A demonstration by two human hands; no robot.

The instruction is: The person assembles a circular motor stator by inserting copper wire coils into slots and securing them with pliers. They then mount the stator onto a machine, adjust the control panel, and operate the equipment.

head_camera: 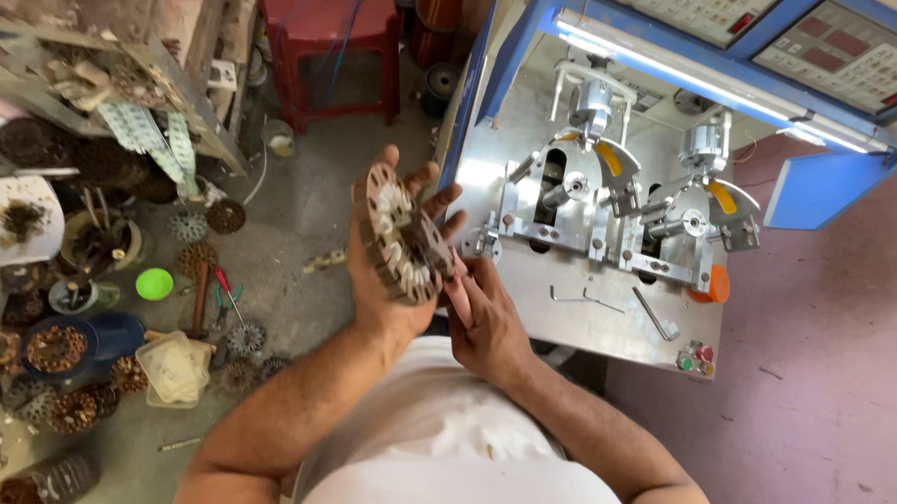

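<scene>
A cluttered workshop floor point(301, 217). The left hand point(383, 280) cradles a toothed metal disc point(402, 230) tilted for viewing; at its four o'clock, the right hand point(486, 323) pinches a pink strip point(457, 290) against its edge.

Round motor stator core point(405, 233), disc-shaped, ring of radial slotted teeth around rim, pale insulating pieces in slots, darker rusty-brown metal at centre and edges. Held upright on edge, tilted, flat face turned toward right side of view. Position: mid-frame, above person's lap, just left of silver winding machine front. Left hand point(383, 280) cradles core from behind and below, fingers spread over top rim. Right hand point(486, 323) touches lower right edge of core, fingertips pressed at slots.
</scene>
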